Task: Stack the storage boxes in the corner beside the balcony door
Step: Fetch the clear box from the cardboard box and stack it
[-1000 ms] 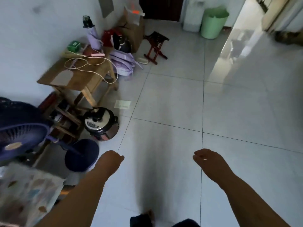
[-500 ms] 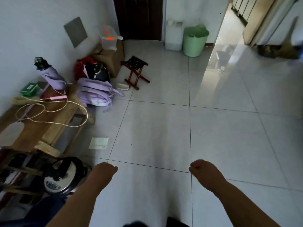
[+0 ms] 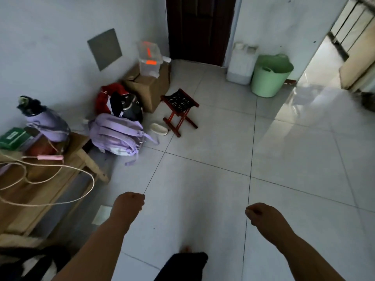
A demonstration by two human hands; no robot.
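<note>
A clear plastic storage box [image 3: 149, 58] with orange latches stands on a brown cardboard box [image 3: 151, 87] against the left wall, beside a dark door. My left hand [image 3: 127, 205] is a closed fist low in the view, holding nothing. At the lower right my right hand [image 3: 261, 217] is also curled shut and holds nothing. Both hands hang over bare floor tiles, far from the boxes.
A small red folding stool [image 3: 179, 110], a purple backpack [image 3: 116, 136] and a red and black bag [image 3: 119, 102] lie on the floor before the boxes. A wooden table [image 3: 46, 179] with a cord and a purple bottle [image 3: 45, 119] stands left. A green bucket [image 3: 271, 75] and white jug [image 3: 241, 64] stand by the far wall.
The view has moved forward and tilted up: the table, fan and cooker slid down and left out of view, the boxes and door came closer. Both hands stayed closed.
</note>
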